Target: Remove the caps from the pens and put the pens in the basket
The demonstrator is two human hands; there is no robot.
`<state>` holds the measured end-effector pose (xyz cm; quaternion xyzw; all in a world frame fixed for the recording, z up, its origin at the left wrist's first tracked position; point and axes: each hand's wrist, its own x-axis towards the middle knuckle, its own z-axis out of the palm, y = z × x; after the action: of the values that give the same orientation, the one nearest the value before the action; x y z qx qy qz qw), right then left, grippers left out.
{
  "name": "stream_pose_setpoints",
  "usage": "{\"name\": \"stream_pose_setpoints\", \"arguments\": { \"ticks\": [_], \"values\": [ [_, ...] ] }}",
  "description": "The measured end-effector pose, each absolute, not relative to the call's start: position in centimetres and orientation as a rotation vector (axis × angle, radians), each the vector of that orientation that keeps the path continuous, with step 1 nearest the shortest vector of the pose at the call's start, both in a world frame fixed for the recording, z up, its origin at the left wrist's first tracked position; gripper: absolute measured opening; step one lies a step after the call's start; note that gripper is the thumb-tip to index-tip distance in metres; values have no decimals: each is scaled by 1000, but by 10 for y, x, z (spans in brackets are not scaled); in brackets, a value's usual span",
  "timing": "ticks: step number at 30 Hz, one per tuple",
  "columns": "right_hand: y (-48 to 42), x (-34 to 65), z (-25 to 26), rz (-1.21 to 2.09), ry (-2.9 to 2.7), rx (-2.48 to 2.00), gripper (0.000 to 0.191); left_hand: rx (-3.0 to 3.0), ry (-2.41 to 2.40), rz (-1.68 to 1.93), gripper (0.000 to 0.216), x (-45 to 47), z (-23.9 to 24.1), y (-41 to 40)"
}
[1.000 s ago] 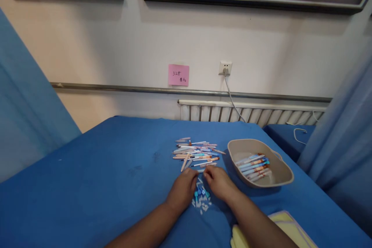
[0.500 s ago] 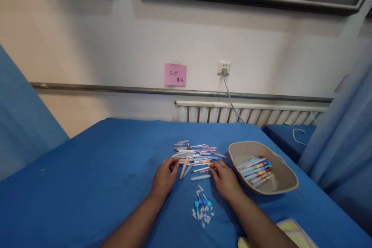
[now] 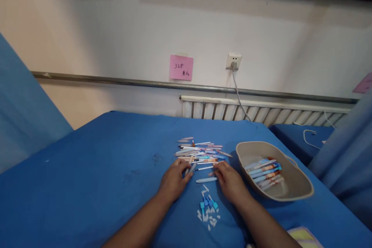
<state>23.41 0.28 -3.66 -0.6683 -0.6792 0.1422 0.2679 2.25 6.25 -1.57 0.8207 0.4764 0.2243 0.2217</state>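
My left hand (image 3: 173, 180) rests on the blue cloth at the near edge of a heap of pen parts (image 3: 200, 152), its fingers curled onto a pale pen barrel (image 3: 191, 168). My right hand (image 3: 229, 180) lies just right of the heap, fingertips closed at a thin refill (image 3: 205, 168). Between the hands lies a single light-blue barrel (image 3: 206, 180). Closer to me sits a small cluster of blue and white caps (image 3: 207, 209).
A beige tray (image 3: 302, 192) holding several assembled pens (image 3: 264, 172) stands at the right. A blue cloth (image 3: 101, 170) covers the table. Behind are a radiator (image 3: 261, 110), a wall socket with cable (image 3: 233, 62) and a pink note (image 3: 181, 68). A yellow cloth (image 3: 302, 237) shows bottom right.
Both hands moved from the cap cluster forward to the heap's near edge, then the left hand shifted right onto a barrel. The view tilted down slightly.
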Motion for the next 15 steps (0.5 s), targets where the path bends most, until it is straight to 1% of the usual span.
{"name": "stream_pose_setpoints", "arguments": {
  "ticks": [5, 11, 15],
  "values": [
    [5, 235, -34, 317, -1922, -1802, 33, 2346, 1296, 595, 16, 25, -13, 59],
    [3, 234, -31, 303, -1976, -1826, 27, 2387, 1298, 549, 21, 24, -12, 56],
    [2, 236, -31, 320, -1958, -1851, 27, 2437, 1285, 558, 26, 22, -11, 56]
  ]
}}
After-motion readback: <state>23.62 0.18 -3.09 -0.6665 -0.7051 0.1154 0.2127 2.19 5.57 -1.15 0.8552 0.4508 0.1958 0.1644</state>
